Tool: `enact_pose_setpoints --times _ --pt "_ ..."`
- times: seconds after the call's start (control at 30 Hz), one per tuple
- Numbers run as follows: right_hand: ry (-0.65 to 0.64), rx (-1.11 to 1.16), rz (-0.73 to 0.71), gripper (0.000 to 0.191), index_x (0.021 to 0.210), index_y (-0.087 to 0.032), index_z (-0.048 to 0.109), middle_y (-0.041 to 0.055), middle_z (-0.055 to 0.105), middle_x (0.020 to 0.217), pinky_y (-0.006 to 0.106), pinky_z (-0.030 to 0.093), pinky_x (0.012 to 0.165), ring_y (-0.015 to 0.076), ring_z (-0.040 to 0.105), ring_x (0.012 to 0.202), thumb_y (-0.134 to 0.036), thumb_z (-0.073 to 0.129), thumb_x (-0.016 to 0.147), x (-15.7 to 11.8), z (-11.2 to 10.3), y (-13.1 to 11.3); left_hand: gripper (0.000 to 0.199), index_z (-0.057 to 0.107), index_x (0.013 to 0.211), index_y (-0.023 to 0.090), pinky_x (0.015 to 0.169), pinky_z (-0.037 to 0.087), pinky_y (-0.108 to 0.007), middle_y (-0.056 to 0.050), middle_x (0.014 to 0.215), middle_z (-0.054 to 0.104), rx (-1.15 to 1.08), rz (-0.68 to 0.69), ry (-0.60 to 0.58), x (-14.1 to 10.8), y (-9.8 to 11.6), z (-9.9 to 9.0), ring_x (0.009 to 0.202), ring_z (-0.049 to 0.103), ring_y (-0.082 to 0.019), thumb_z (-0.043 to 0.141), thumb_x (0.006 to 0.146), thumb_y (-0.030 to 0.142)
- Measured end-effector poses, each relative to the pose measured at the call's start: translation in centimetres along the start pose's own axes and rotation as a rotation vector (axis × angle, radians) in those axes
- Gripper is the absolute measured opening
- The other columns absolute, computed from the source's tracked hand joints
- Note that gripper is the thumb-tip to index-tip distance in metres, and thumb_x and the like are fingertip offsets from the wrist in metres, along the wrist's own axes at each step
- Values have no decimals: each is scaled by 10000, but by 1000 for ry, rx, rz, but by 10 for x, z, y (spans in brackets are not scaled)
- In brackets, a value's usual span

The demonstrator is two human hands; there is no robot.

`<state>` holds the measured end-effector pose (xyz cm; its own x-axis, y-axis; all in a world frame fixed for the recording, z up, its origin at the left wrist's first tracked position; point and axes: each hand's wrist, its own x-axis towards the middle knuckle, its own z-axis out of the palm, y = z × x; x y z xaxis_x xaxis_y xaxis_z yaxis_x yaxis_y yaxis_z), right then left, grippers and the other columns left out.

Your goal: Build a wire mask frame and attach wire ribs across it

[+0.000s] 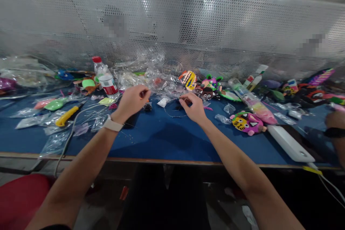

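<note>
Both my hands reach over a blue table top (pixel 167 136). My left hand (pixel 132 102), with a white band on its wrist, is closed with finger and thumb pinched on something small; an orange bit shows at the fingertips. My right hand (pixel 194 107) pinches one end of a thin dark wire loop (pixel 174 109) that curves over the table between the two hands. What the left hand pinches is too small to name. A small white packet (pixel 163 101) lies just behind the loop.
Crumpled clear plastic bags (pixel 151 75), a water bottle (pixel 105 78) with a red cap, a yellow cutter (pixel 67 115), colourful animal-face toys (pixel 247 122), a white power bank (pixel 291 143) with cable. A perforated metal screen (pixel 188 25) stands behind. Another person's arm (pixel 336 133) shows far right.
</note>
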<state>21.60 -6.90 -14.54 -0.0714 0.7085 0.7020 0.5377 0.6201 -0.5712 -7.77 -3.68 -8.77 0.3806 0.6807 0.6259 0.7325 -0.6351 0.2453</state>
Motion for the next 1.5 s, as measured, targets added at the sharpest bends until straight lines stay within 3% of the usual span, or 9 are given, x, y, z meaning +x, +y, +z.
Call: enact_pose_setpoints --times 0.1,0.17,0.27,0.4,0.67,0.97,1.17,1.33,1.5 --pt "-3 -7 -15 171 1003 -254 740 58 734 953 414 613 743 213 672 774 -389 635 1011 0 1 -2 273 691 978 200 843 548 -392 -95 938 767 92 -226 -41 -9 -40 -28 861 715 -265 549 979 433" --pt "-10 -6 -21 174 1000 -254 738 54 729 941 424 614 747 210 669 755 -391 631 1013 0 2 -3 387 682 1089 177 905 553 -428 -147 1068 766 172 -327 -109 -15 -70 -37 1008 719 -325 570 940 516" --pt "-19 2 -25 187 996 -255 735 53 722 925 430 615 747 212 670 744 -404 625 1017 -1 4 -2 650 643 1248 122 1021 522 -497 -241 1320 697 250 -353 -275 -23 -107 -34 1246 645 -420 576 879 654" --pt "-21 18 -26 196 983 -252 734 59 732 943 421 610 735 216 682 756 -412 625 1017 -1 5 -2 725 629 1249 110 983 528 -462 -259 1303 696 295 -332 -404 -28 -130 -19 1242 648 -431 580 839 706" --pt "-22 14 -25 161 980 -254 732 50 722 927 409 601 730 210 671 753 -373 628 1013 0 6 -5 482 589 921 185 860 521 -373 -112 952 739 338 -295 -397 -26 -140 -9 911 672 -283 454 1006 639" --pt "-25 28 -63 141 983 -247 724 43 703 914 389 589 726 204 665 759 -344 629 1022 0 6 -5 395 626 1104 147 968 508 -450 -195 1176 726 369 -192 -448 -34 -135 -19 1092 669 -345 309 1059 379" --pt "-31 8 -67 127 992 -251 722 37 698 913 395 597 740 201 662 762 -333 631 1026 -1 8 -3 492 694 1091 166 1058 482 -458 -198 1152 726 441 -109 -559 -48 -125 -22 1168 664 -371 404 1017 557" --pt "-33 5 -58 103 983 -257 725 37 702 916 397 593 731 208 667 766 -293 634 1015 -1 8 -4 662 749 1170 183 1169 360 -621 -204 1216 728 452 -132 -537 -58 -114 -27 1286 596 -455 508 927 749" --pt "-36 9 -63 88 993 -251 725 35 705 926 391 592 739 204 672 776 -270 640 1008 -1 8 -5 984 592 1513 161 1254 242 -655 -235 1452 644 403 -96 -649 -65 -111 -42 1492 444 -493 630 795 833"
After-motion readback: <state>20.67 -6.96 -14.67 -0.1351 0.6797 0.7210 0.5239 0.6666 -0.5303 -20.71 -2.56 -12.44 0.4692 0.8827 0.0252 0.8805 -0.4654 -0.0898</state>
